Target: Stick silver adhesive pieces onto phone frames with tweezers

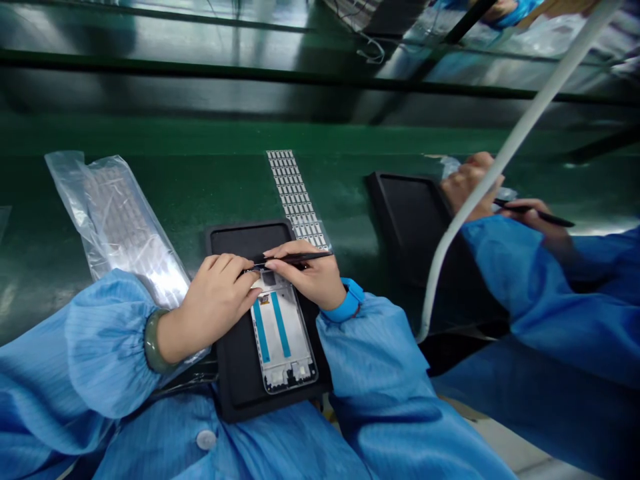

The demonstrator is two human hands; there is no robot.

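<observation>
A silver phone frame (277,333) with two blue strips lies in a black tray (235,380) in front of me. My right hand (310,273) pinches black tweezers (305,257), whose tips point left over the top end of the frame. My left hand (217,293) rests across the frame's upper left corner with its fingers curled together close to the tweezer tips. Whatever sits between the left fingertips is hidden. Just beyond the tray is a sheet of small stickers (295,193), its near end by my right hand.
Left of the tray lies a clear plastic bag (127,213) with sheets inside. To the right, a co-worker's hands (470,187) work with tweezers beside another black tray (410,213). A white hose (500,160) slants across the right side. The table (200,180) is green.
</observation>
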